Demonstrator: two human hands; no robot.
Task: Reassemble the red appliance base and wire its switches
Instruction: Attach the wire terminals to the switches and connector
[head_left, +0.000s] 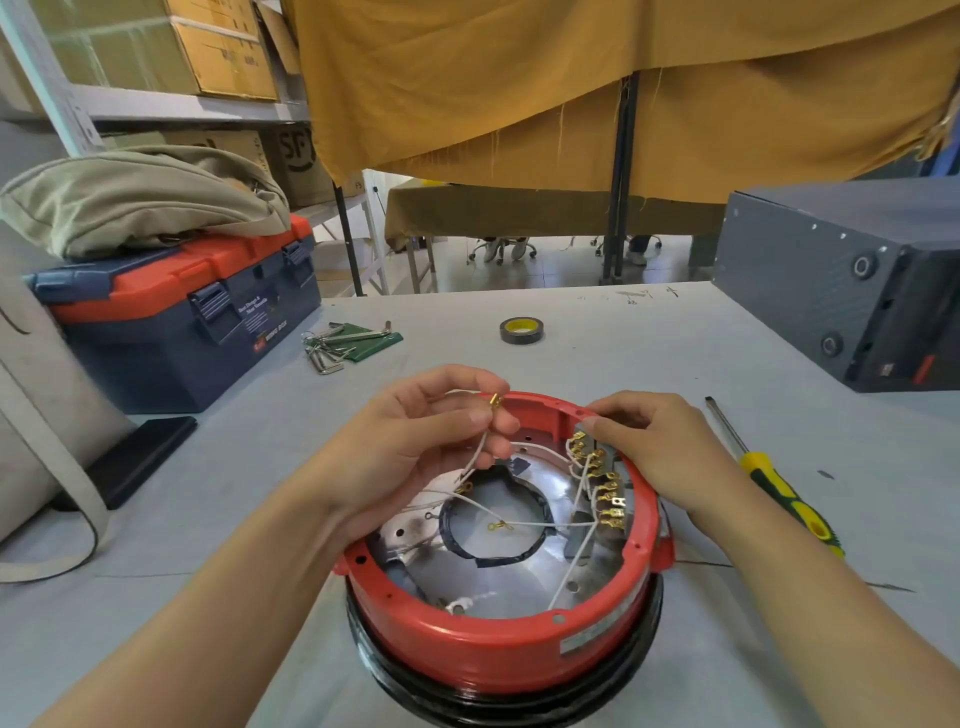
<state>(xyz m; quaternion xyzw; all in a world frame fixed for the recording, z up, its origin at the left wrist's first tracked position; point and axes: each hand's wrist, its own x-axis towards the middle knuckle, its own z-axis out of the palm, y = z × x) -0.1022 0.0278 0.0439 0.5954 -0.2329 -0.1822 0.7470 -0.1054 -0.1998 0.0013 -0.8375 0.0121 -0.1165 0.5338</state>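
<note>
Red base: sat open side up on grey table, right before me, so wiring stayed reachable.
Left hand: I pinched white wire near its brass terminal, lifted clear for plugging.
Right hand: fingers curled on switch block at rim, steadying it, I judged.
Screwdriver: lay unused, right of base.

The appliance base has a glossy red plastic shell over a shiny silver metal pan. Brass-coloured terminals gleam. The worktop looks matt grey; the hanging cloth is rough mustard fabric.
</note>
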